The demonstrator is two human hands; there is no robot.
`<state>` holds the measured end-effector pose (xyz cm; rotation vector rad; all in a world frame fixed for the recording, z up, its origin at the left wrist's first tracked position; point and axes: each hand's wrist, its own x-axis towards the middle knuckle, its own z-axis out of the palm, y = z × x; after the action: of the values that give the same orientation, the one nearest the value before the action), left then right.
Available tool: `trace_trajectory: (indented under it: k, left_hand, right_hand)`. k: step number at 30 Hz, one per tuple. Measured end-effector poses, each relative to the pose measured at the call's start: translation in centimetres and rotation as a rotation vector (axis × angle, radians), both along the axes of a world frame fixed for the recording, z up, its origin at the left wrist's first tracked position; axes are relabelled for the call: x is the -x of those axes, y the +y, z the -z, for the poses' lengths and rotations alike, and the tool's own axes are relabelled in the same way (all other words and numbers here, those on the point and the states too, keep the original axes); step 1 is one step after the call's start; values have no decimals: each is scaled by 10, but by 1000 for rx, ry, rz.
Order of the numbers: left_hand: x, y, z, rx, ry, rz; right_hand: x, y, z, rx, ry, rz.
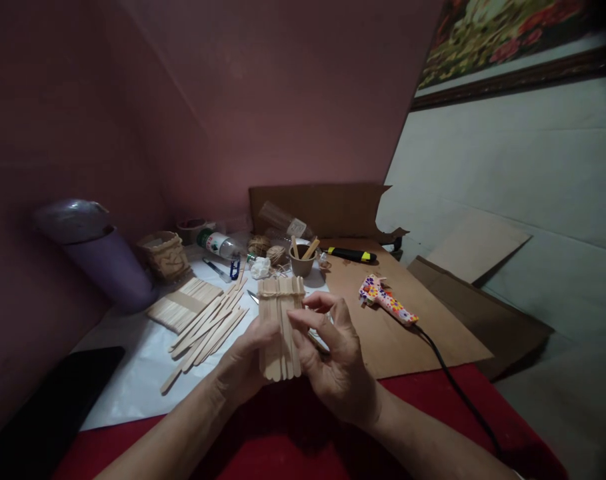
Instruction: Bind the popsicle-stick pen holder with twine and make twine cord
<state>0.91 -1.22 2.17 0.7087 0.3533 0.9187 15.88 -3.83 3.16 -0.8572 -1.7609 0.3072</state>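
An upright piece made of wooden craft sticks side by side (275,320), with twine wrapped around it near its top, is held above the front edge of the table. My left hand (245,360) grips its left side, the thumb lying across the sticks. At its right side is my right hand (335,360), thumb and index finger pinched together at the sticks' edge; whatever lies between those fingertips is too small to make out. Part of a dark object shows behind the right fingers.
Loose craft sticks (210,330) and a banded bundle (183,305) lie left on white paper. Behind are a plastic bottle (223,245), twine balls (259,245) and a cup (303,261). A corded glue gun (387,300) and a cutter (351,255) rest on cardboard (407,347) at right.
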Motion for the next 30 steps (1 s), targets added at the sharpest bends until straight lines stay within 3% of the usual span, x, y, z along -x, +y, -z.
trace_trajectory:
  k: [5,9,12,15,18,21,23,27,30]
  left_hand:
    - [0,-1,-3,-90,64,8]
    - [-1,-2,-8,-83,33,78]
    - [0,-3,-7,-58,7,101]
    - [2,-1,-5,-34,-10,38]
    - [3,0,-6,11,-6,1]
    - [-1,0,-11,5,31,-33]
    - [-7,0,-13,-19,58,-39]
    - [-17,0,-7,-122,147,-92]
    - [-20,0,-3,-221,236,-122]
  right_hand:
    - [-1,0,0,-16,103,71]
    - [-2,7,-1,172,309,101]
    - [-3,12,-3,410,391,-139]
    - [-1,15,-6,609,467,-422]
    - [-1,15,-7,705,562,-518]
    - [-1,18,-4,689,632,-475]
    - [0,20,-1,649,638,-367]
    - [3,21,3,568,594,-111]
    - [4,20,4,553,531,-72]
